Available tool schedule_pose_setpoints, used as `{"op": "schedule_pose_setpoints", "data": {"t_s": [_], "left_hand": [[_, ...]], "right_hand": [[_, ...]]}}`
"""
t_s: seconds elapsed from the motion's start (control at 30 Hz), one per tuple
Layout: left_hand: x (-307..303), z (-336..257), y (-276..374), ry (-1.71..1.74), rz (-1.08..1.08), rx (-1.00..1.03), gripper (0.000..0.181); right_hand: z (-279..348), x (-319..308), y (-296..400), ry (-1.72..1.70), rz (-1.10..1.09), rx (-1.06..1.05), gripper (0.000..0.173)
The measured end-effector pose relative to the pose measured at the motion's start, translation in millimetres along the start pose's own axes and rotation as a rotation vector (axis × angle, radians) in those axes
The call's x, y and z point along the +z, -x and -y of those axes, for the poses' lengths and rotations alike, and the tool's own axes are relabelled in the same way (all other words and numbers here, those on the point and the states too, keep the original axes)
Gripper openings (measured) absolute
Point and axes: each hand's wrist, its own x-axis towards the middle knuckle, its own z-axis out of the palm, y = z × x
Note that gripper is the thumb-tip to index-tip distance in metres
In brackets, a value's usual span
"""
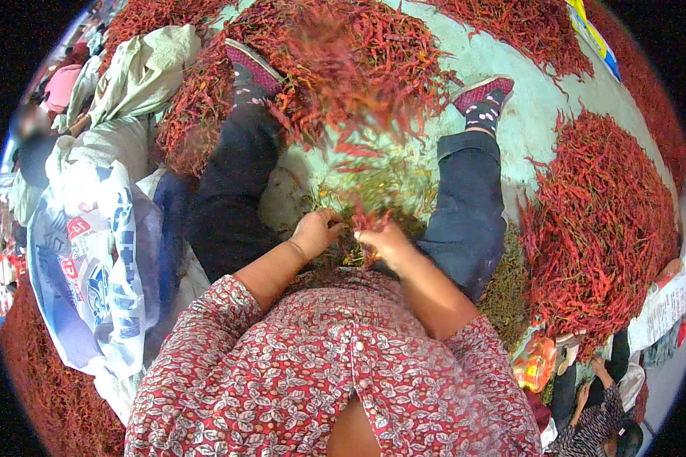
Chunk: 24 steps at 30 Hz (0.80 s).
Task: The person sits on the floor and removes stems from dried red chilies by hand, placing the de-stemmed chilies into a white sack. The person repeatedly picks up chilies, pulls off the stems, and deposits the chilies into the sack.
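Note:
My right hand [387,244] is closed around a small bunch of red chili peppers [371,220] in front of my lap. Close beside it on the left is my left hand [319,231], its thumb and fingertips drawn together. Whether a stem or pepper is pinched there is too small to tell. Beyond both hands, loose green-yellow stems [400,177] lie on the pale green floor between my legs, partly blurred. A few red peppers [357,151] lie just past the stems. The large heap of red chili peppers [343,63] spreads between and beyond my feet.
Another chili heap [603,228] rises on the right, with a strip of stems [506,285] beside my thigh. A printed white-and-blue sack [100,274] and pale cloth sacking [148,68] stand at left. Other people, one with a patterned sleeve [591,423], sit nearby.

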Motion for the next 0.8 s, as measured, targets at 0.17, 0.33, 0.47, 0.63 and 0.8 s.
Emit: {"op": "schedule_pose_setpoints", "data": {"t_s": [0.17,0.33,0.47,0.63,0.8], "left_hand": [[12.0,0.1,-2.1,0.662,0.178,-0.180,0.013],[9.2,10.0,-5.4,0.998,0.294,-0.253,0.016],[9.5,7.3,-1.0,1.045,0.253,-0.234,0.020],[6.2,4.3,2.1,0.885,0.185,-0.121,0.022],[3.3,2.8,2.7,0.167,-0.022,0.113,0.015]], "right_hand": [[-5.1,-2.9,-3.2,0.048,0.072,-0.050,0.023],[-5.8,-3.3,-5.1,-0.001,0.118,-0.144,0.022],[-5.0,-2.9,-5.8,-0.111,0.132,-0.139,0.023],[-0.1,1.1,0.4,-0.114,0.070,-0.030,0.021],[-2.7,-2.3,0.8,-0.075,0.088,0.106,0.021]]}}
